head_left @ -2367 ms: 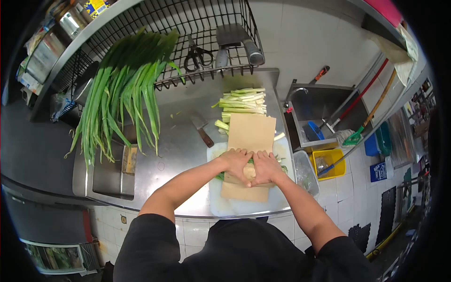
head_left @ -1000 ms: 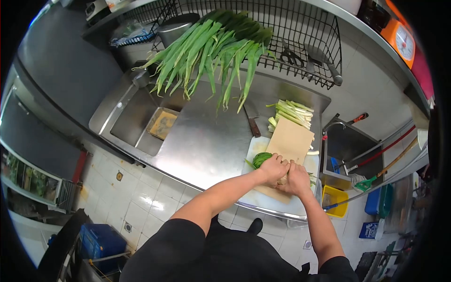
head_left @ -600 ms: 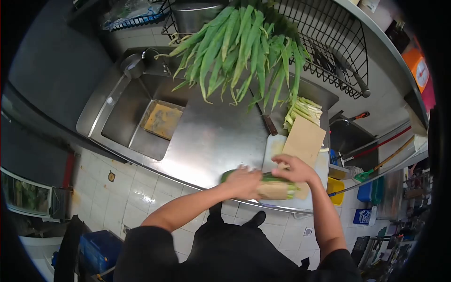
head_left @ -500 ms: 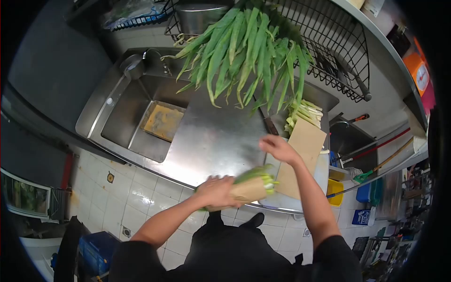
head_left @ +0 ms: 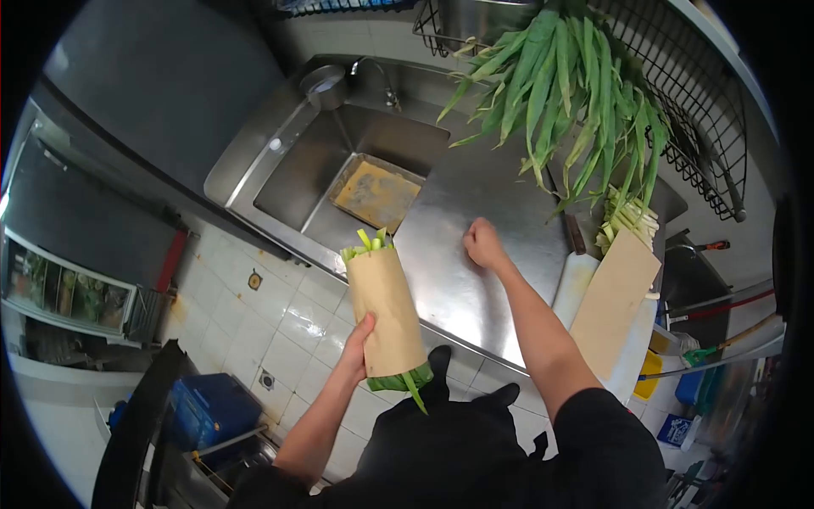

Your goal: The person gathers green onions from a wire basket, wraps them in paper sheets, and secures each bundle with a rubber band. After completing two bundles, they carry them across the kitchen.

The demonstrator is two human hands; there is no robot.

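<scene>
My left hand (head_left: 358,346) grips a bundle of greens wrapped in brown paper (head_left: 386,310), held upright in front of the counter edge. Pale green stalk ends show at its top, dark leaves at its bottom. Over the steel counter (head_left: 458,195) my right hand (head_left: 486,244) is closed; what it holds, if anything, is hidden. Long green leaves (head_left: 568,85) hang over the back of the counter. Cut stalks (head_left: 627,219) lie at the right beside a flat brown paper sheet (head_left: 617,297) on a white board (head_left: 575,284). A knife's brown handle (head_left: 575,235) points toward the board.
Left of the counter is a sink (head_left: 292,191) with a metal tray (head_left: 377,193) in it and a faucet (head_left: 386,85) behind. A wire rack (head_left: 704,127) hangs at the back right. A blue crate (head_left: 212,409) stands on the floor at the lower left.
The wrapped bundle has turned from lying sideways to upright and moved left with my left hand. My right hand has drawn away from the paper sheet, over the bare steel. The view has shifted left.
</scene>
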